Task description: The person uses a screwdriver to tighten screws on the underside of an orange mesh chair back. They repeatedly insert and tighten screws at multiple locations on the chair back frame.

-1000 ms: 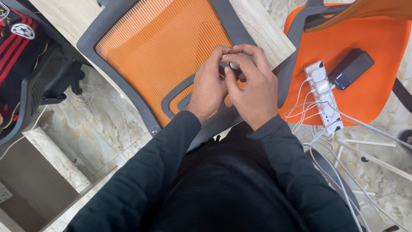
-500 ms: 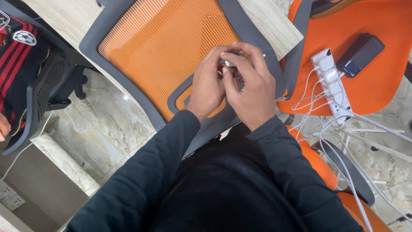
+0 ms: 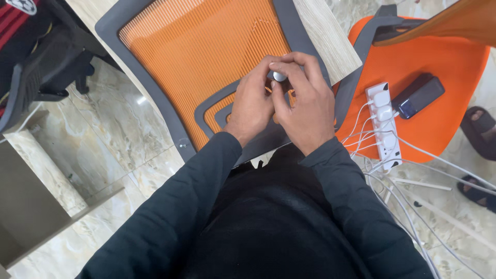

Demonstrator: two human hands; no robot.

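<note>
An orange mesh chair back (image 3: 206,57) with a grey frame lies tilted in front of me. My left hand (image 3: 252,103) and my right hand (image 3: 305,103) meet over its lower right part. Between their fingertips sits a small round silver object (image 3: 279,76), pinched from both sides. What lies under the palms is hidden. Both forearms wear dark sleeves.
An orange chair seat (image 3: 429,93) at the right carries a white power strip (image 3: 383,124) with several plugs and a dark phone-like device (image 3: 418,95). White cables (image 3: 423,170) trail over the marble floor. A black office chair (image 3: 46,67) stands at the left. A sandalled foot (image 3: 478,132) is far right.
The view has shifted slightly and the chair back sits a little differently in frame. Both hands stay together on the small silver object, fingers adjusting around it.
</note>
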